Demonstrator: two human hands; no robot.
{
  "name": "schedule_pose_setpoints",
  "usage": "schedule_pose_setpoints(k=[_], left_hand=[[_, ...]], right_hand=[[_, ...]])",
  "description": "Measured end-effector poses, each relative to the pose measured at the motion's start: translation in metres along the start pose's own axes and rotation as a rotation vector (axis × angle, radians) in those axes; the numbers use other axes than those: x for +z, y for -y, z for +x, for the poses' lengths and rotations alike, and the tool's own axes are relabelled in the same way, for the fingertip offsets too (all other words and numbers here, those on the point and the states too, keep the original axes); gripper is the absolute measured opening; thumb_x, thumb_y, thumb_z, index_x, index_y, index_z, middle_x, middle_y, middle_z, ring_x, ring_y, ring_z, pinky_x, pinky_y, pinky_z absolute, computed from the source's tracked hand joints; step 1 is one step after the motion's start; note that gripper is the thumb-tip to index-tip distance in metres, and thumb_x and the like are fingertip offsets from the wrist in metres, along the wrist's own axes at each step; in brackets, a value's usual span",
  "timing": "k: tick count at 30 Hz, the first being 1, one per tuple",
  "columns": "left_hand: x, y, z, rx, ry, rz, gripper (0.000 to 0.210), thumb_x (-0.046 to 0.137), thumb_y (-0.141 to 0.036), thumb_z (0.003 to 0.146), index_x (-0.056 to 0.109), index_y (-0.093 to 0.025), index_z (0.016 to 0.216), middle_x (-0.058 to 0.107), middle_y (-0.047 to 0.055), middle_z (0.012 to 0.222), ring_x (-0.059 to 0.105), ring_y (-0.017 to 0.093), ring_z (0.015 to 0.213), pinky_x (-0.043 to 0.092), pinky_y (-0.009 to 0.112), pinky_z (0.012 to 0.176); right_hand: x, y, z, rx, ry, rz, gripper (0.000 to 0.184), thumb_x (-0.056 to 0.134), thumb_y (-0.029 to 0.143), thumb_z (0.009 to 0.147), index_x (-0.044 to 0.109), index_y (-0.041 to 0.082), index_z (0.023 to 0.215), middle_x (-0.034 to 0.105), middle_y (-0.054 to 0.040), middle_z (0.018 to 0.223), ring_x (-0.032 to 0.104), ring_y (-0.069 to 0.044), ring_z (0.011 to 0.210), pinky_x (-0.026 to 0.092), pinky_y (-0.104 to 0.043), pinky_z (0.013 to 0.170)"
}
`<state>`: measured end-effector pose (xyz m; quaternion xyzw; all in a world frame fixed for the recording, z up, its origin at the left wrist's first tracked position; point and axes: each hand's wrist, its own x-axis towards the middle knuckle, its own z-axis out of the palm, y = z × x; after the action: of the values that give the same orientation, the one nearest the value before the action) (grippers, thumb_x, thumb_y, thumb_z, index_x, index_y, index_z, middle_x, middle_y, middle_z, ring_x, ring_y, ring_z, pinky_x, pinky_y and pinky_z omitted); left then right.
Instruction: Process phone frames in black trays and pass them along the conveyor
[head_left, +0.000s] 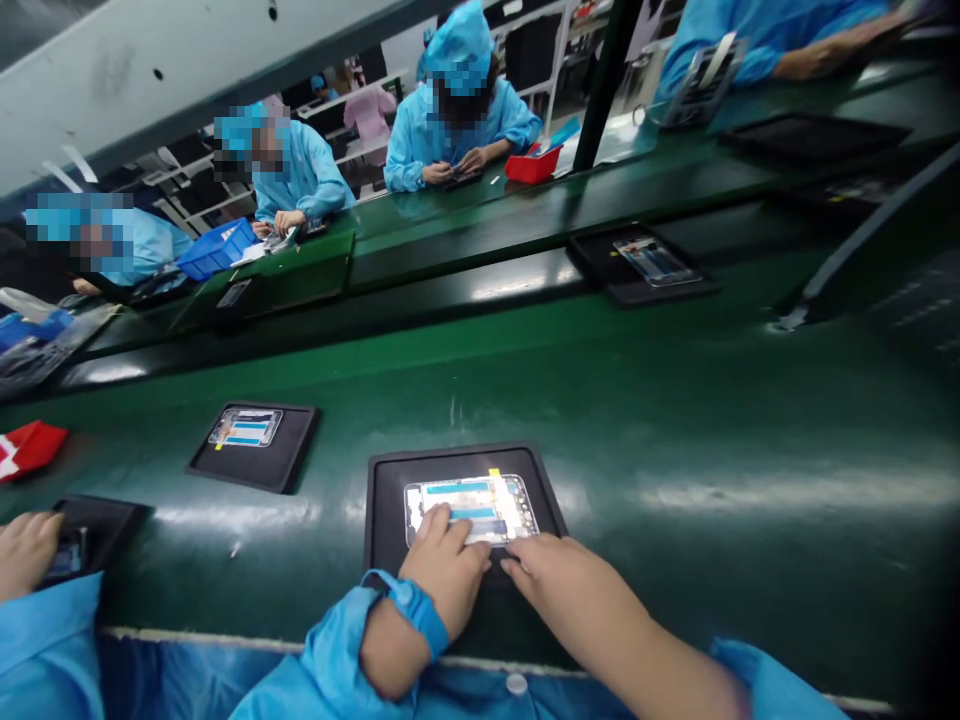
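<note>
A partly assembled smartphone (461,489), its inside facing up with blue strips and a yellow tab, lies in a black tray (390,480) in front of me. Across the phone's near left part rest the fingers of my left hand (446,570), slightly apart, a blue band around the wrist. My right hand (570,585) is at the near right edge of the phone, its thumb and fingers drawn together there. What lies between those fingertips is too small to make out.
Another black tray (277,465) with an open phone lies to the left on the green bench (712,420). Beside me, a neighbour's hand (28,550) touches a further tray. Across the bench sit several co-workers in blue; a tray (630,290), red bin (532,167) and blue bin (217,250) stand there.
</note>
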<state>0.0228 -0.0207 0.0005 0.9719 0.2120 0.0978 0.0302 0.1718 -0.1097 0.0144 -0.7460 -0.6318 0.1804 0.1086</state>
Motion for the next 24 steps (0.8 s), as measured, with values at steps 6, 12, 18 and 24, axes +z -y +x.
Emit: schedule_pose_setpoints(k=[6,12,18,24], left_hand=[[0.009,0.010,0.005,0.120,-0.087,-0.061,0.009,0.047,-0.014,0.081,0.056,-0.017,0.078,0.061,0.003,0.087,0.053,0.020,0.092,0.041,0.040,0.090],[0.007,0.009,0.005,0.069,-0.178,-0.181,0.017,0.036,-0.011,0.083,0.052,-0.015,0.077,0.060,0.003,0.075,0.056,0.019,0.086,0.043,0.038,0.089],[0.005,0.006,0.004,0.025,-0.174,-0.249,0.018,0.034,-0.011,0.084,0.049,-0.016,0.076,0.059,0.002,0.072,0.057,0.018,0.086,0.044,0.039,0.089],[0.004,-0.001,0.004,-0.024,-0.182,-0.261,0.014,0.039,-0.016,0.084,0.052,-0.017,0.081,0.060,0.001,0.074,0.055,0.019,0.086,0.043,0.041,0.089]], right_hand=[[-0.010,-0.006,0.001,0.029,0.078,0.127,0.020,0.047,0.017,0.081,0.066,0.021,0.088,0.065,-0.0042,0.083,0.059,-0.022,0.075,0.044,-0.031,0.069],[-0.025,-0.002,0.004,0.145,0.174,0.342,0.021,0.045,0.019,0.082,0.064,0.021,0.092,0.065,-0.0039,0.089,0.059,-0.020,0.083,0.043,-0.027,0.072],[-0.024,0.001,0.007,0.223,0.131,0.562,0.023,0.043,0.022,0.081,0.064,0.020,0.092,0.064,-0.0033,0.094,0.058,-0.019,0.087,0.042,-0.027,0.077],[-0.026,-0.001,0.009,0.424,0.101,0.785,0.019,0.048,0.028,0.076,0.064,0.022,0.083,0.065,-0.0006,0.086,0.059,-0.020,0.081,0.043,-0.029,0.073]])
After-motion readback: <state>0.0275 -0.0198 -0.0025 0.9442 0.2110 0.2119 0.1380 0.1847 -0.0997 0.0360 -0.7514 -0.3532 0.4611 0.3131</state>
